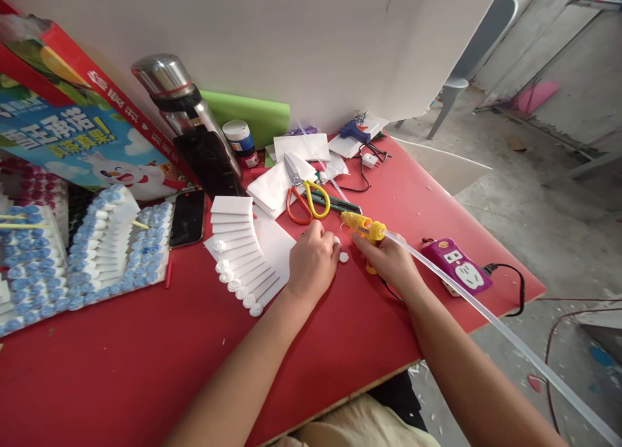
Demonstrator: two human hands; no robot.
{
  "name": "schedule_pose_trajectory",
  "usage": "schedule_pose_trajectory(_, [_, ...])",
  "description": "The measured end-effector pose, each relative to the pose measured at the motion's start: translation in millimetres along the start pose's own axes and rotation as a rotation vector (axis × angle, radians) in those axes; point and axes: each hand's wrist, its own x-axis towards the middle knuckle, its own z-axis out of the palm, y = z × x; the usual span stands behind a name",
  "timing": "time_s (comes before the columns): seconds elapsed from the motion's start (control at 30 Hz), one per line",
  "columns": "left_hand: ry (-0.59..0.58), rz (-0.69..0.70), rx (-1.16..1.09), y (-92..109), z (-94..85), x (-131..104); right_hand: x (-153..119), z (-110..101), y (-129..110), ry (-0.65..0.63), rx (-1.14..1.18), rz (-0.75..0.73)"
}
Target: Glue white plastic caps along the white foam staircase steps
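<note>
My right hand is wrapped round a yellow hot glue gun, and a long translucent glue stick runs out of its back. The nozzle points left, above my left hand. Those left fingers are pinched together on a small white piece, mostly hidden by them. Just right of the fingertips, a small white paper scrap lies on the red table. Left of my left hand, white paper strips are fanned out, several ending in small rolled white roses.
Scissors and a green cutter lie beyond my hands. A purple power strip sits at right. Blue-and-white rose pieces, a phone, a steel thermos and a printed box occupy the left. A blue glue gun rests behind.
</note>
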Motion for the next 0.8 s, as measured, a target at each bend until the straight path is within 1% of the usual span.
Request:
schedule_pose_trajectory(0.1, [0.042,0.010,-0.094,0.0,-4.8,-1.1,-0.9,1.6,2.7,0.019,-0.016,-0.012])
schedule_pose_trajectory(0.2, [0.113,-0.040,-0.349,-6.6,-23.7,-11.9,-1.7,3.3,6.4,0.034,0.026,-0.002])
schedule_pose_trajectory(0.23, [0.123,-0.116,-0.465,-10.3,-32.6,-17.0,-1.7,3.7,7.6,0.033,0.040,0.009])
schedule_pose_trajectory(0.27, [0.113,-0.224,-0.599,-14.5,-42.3,-22.1,-1.5,3.9,8.7,0.030,0.047,0.022])
schedule_pose_trajectory(0.33, [0.033,-0.408,-0.954,-23.2,-61.8,-31.2,-0.9,3.7,10.4,0.023,0.058,0.046])
schedule_pose_trajectory(0.4, [-0.022,-0.516,-1.251,-30.7,-78.2,-37.6,-0.6,2.6,10.8,0.019,0.091,0.060])
schedule_pose_trajectory(0.47, [-0.058,-0.616,-1.425,-36.3,-89.3,-41.6,-1.6,0.0,9.3,0.007,0.181,0.074])
schedule_pose_trajectory(0.53, [-0.071,-0.692,-1.521,-40.5,-95.2,-44.1,-4.2,-4.3,5.3,-0.025,0.295,0.094])
schedule_pose_trajectory(0.63, [-0.057,-0.709,-1.597,-46.5,-98.0,-46.9,-9.4,-12.6,-5.7,-0.086,0.393,0.107])
schedule_pose_trajectory(0.7, [-0.029,-0.689,-1.577,-51.3,-98.9,-48.5,-11.3,-17.1,-16.2,-0.122,0.405,0.082])
schedule_pose_trajectory(0.8, [0.055,-0.632,-1.416,-58.2,-99.5,-51.6,-10.3,-18.6,-33.2,-0.159,0.406,0.025])
